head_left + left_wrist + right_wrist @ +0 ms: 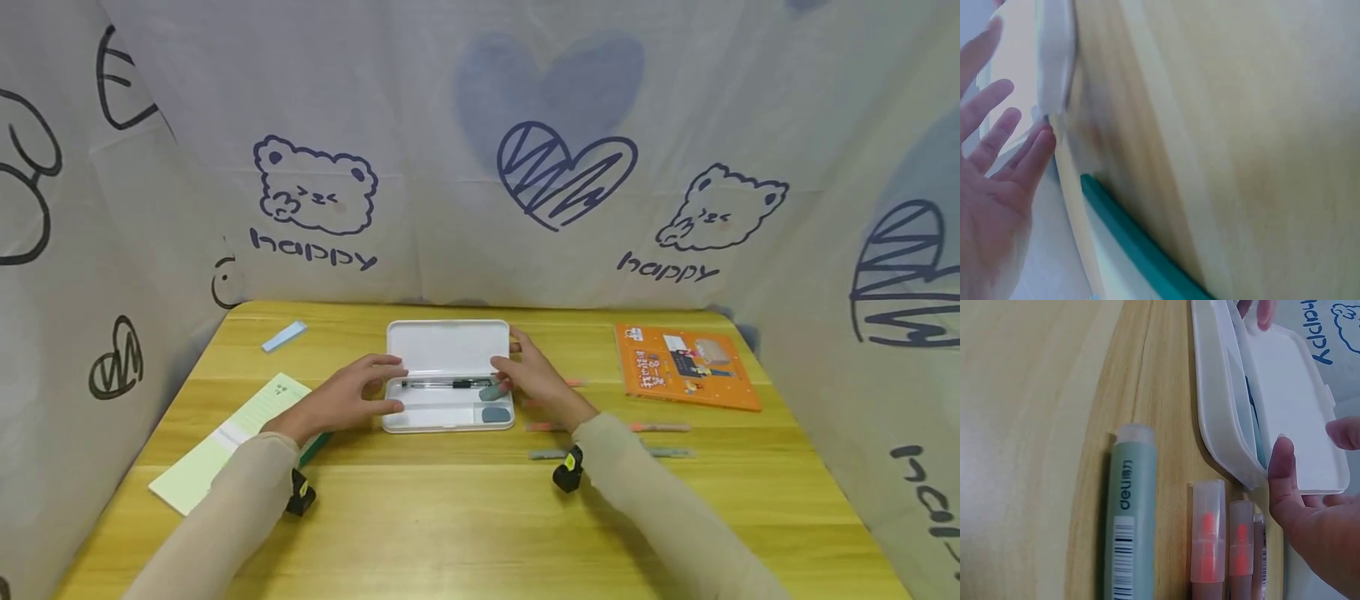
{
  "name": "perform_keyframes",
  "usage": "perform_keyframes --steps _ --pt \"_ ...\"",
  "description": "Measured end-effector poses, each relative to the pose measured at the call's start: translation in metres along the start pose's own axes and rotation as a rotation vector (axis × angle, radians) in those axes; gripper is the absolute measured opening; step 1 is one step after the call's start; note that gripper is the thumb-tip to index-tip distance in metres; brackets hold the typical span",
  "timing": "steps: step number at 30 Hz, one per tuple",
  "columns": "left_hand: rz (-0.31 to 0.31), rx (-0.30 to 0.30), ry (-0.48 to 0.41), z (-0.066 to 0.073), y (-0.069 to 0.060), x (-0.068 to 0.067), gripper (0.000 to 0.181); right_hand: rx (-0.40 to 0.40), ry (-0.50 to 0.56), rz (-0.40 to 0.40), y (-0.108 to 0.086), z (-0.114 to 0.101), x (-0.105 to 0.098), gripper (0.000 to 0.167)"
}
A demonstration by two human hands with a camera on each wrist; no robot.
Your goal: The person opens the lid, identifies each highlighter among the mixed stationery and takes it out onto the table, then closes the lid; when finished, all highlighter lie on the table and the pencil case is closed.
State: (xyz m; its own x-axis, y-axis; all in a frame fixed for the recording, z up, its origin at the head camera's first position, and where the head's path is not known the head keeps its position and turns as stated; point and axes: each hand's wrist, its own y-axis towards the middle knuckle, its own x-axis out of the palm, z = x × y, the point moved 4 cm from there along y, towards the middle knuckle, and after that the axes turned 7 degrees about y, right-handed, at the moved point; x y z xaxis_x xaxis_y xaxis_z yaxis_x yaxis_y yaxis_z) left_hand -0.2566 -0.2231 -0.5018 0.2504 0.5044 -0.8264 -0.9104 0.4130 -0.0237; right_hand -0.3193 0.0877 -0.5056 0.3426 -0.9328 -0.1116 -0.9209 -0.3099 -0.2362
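A white pencil case (448, 346) lies with its lid raised on the table. Inside are a black pen (450, 383) and two grey-blue pieces, one an eraser-like block (495, 414). My left hand (348, 392) is at the case's left end, fingers fairly straight and spread; the left wrist view shows them close to the case edge (1057, 56). At the right end, my right hand (536, 367) holds the lid's side, thumb on the inner face and other fingers around the edge. In the right wrist view the thumb (1283, 462) overlaps the lid (1297, 394).
Under and beside my right forearm lie a grey-green marker (1134, 506) and several pink-orange highlighters (1208, 537). An orange book (686, 367) is at the right. On the left are a pale green notepad (247, 425), a green-edged item (1129, 244) and a light blue strip (284, 336).
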Motion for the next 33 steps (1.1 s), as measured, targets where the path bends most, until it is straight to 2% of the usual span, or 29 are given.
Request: perform_keyframes --steps 3,5,8,10,14,17,20,22,26,29,33 --pt "0.106 -0.043 -0.076 -0.003 -0.002 -0.009 0.038 -0.003 0.029 0.018 0.000 0.000 0.001 0.073" --pt "0.180 -0.076 -0.108 -0.005 -0.004 -0.016 0.032 -0.007 0.042 0.029 -0.001 -0.001 0.001 0.068" --pt "0.272 -0.126 -0.107 -0.009 -0.006 -0.025 0.037 -0.001 0.036 0.043 -0.002 -0.001 0.000 0.060" --pt "0.298 -0.142 -0.110 -0.010 -0.007 -0.028 0.045 0.009 0.021 0.046 -0.003 -0.001 -0.001 0.058" --pt "0.252 -0.130 -0.195 -0.010 -0.008 -0.024 0.058 -0.013 -0.001 0.036 -0.004 0.000 -0.006 0.059" --pt "0.192 -0.110 -0.258 -0.008 -0.010 -0.018 0.058 -0.045 -0.036 -0.002 -0.009 0.001 -0.010 0.052" --pt "0.153 -0.073 -0.220 -0.007 -0.013 -0.013 0.048 -0.089 -0.151 -0.088 -0.019 0.003 -0.013 0.040" --pt "0.118 -0.051 -0.189 -0.007 -0.015 -0.010 0.041 -0.161 -0.270 -0.165 -0.025 0.002 -0.013 0.036" --pt "0.021 0.000 -0.175 -0.007 -0.018 -0.003 0.039 -0.285 -0.510 -0.273 -0.036 0.001 -0.008 0.044" --pt "-0.015 0.031 -0.154 -0.007 -0.017 0.000 0.041 -0.329 -0.606 -0.301 -0.041 0.001 -0.005 0.051" --pt "-0.013 0.049 -0.136 -0.006 -0.015 0.003 0.040 -0.349 -0.656 -0.279 -0.044 0.000 -0.003 0.050"
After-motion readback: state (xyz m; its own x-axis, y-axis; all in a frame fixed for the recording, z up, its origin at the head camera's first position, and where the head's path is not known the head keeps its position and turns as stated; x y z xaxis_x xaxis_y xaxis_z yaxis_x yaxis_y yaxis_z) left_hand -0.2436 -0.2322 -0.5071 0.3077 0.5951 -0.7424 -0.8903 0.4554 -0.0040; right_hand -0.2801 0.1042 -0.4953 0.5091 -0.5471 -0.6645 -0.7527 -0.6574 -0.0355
